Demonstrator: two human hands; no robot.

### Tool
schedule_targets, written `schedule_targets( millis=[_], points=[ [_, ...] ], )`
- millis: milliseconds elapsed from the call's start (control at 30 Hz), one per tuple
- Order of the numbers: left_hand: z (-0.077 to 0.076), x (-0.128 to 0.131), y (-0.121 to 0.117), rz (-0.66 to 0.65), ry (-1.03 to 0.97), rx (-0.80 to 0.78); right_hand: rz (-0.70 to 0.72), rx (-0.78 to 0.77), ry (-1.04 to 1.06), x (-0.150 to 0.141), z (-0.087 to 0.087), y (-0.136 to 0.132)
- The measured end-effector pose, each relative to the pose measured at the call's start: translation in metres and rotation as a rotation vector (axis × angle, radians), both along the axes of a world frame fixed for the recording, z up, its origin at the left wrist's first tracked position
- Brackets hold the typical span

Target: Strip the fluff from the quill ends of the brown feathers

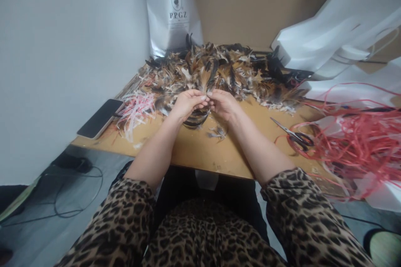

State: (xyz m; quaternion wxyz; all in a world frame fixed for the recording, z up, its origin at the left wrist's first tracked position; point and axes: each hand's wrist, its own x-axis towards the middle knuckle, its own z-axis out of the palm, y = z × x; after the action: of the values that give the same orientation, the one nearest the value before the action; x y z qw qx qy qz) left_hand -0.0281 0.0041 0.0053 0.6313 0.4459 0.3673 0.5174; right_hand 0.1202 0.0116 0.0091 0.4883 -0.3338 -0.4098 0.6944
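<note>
My left hand point(189, 104) and my right hand point(223, 104) meet at the middle of the table, thumbs and fingertips pinched together. Between them stands a small bunch of feathers point(205, 77), brown with dark tips, its base held by both hands. Right behind it spreads a wide heap of brown, black and white feathers point(241, 66). Under my fingers lie curved dark feathers point(196, 122), and a few small grey feathers point(217, 132) rest on the wood nearer my right wrist.
A phone point(100, 119) lies at the left beside pink and white strips point(138, 108). Scissors point(294, 135) rest at the right near a tangle of red plastic string point(360, 146). A silver bag point(175, 12) stands behind the heap. The wooden table point(200, 150) ends close to my lap.
</note>
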Motion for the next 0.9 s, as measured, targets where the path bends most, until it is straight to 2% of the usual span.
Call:
schedule_targets(
  millis=[133,267,500,900],
  points=[
    [-0.001,0.0,0.001,0.004,-0.043,-0.03,-0.048,-0.008,0.009,0.0,0.0,0.0],
    [-0.001,0.0,0.002,0.001,-0.092,-0.087,-0.109,0.069,-0.019,-0.001,-0.006,0.003],
    [0.002,-0.001,0.001,-0.074,-0.117,-0.163,-0.152,0.148,-0.128,-0.001,-0.01,0.006],
    [0.002,-0.003,0.0,-0.055,-0.017,-0.116,-0.162,0.11,-0.141,-0.001,-0.015,0.01]
  ],
)
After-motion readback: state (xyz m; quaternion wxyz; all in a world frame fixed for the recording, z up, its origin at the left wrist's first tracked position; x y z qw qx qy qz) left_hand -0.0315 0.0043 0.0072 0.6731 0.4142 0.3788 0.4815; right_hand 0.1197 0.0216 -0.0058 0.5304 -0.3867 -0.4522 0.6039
